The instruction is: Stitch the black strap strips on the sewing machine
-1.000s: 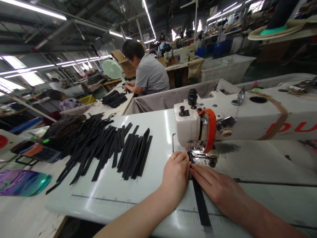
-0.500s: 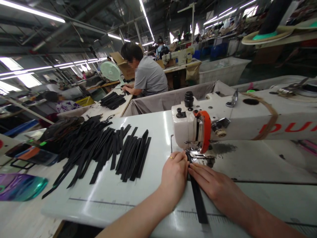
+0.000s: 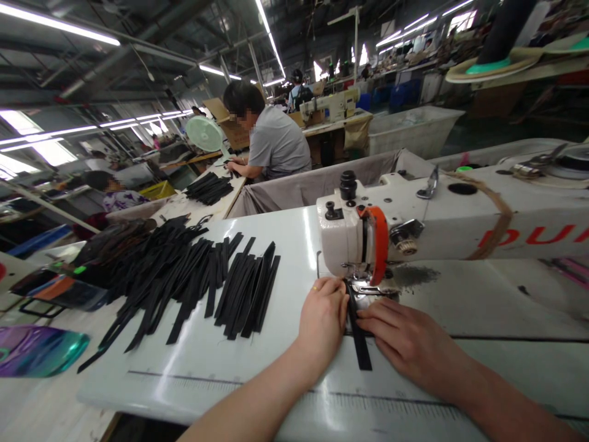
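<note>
A black strip (image 3: 360, 344) lies on the pale table, its far end under the needle area of the white sewing machine (image 3: 343, 236). On the strip's left side, my left hand (image 3: 323, 310) has its fingers bent together against it, close to the presser foot. My right hand (image 3: 400, 334) rests to the right, fingers together, with the fingertips on the strip's right edge. The strip's near end sticks out toward me between the hands. An orange guard (image 3: 379, 245) stands in front of the needle bar.
Left of the machine lie a bundle of black strips (image 3: 246, 291) and a larger loose pile (image 3: 161, 276). A purple and teal object (image 3: 43, 350) is at the far left. Beyond the table, a person in grey (image 3: 278, 144) works beside a green fan (image 3: 205, 133).
The black strip has moved forward under the machine, so less of it sticks out toward me. My right hand has shifted slightly right along its edge. My left hand has barely moved.
</note>
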Tool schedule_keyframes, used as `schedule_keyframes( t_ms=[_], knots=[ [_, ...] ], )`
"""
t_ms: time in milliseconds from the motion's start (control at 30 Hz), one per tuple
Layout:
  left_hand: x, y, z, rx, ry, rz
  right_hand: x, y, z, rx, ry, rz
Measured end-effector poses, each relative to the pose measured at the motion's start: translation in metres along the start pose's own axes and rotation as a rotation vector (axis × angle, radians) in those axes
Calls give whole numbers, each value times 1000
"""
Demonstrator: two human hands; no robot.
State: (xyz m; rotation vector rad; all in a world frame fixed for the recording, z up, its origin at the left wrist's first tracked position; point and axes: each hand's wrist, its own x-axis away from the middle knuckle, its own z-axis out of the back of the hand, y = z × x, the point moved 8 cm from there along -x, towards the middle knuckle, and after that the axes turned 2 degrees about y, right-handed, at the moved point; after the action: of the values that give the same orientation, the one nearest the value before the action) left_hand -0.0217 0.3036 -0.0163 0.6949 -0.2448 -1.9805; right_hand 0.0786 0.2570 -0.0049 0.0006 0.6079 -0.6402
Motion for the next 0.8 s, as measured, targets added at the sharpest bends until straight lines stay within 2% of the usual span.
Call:
schedule_keyframes(
  t_ms=[267, 567, 800],
  knots=[
    [2, -1, -1, 30, -4, 6, 1, 0, 3, -110, -6, -2],
    [6, 1, 5, 71, -25, 32, 0, 14, -6, 29, -35, -37],
    [17, -6, 11, 121, -21, 90, 1, 13, -7, 67, -46, -34]
  ],
)
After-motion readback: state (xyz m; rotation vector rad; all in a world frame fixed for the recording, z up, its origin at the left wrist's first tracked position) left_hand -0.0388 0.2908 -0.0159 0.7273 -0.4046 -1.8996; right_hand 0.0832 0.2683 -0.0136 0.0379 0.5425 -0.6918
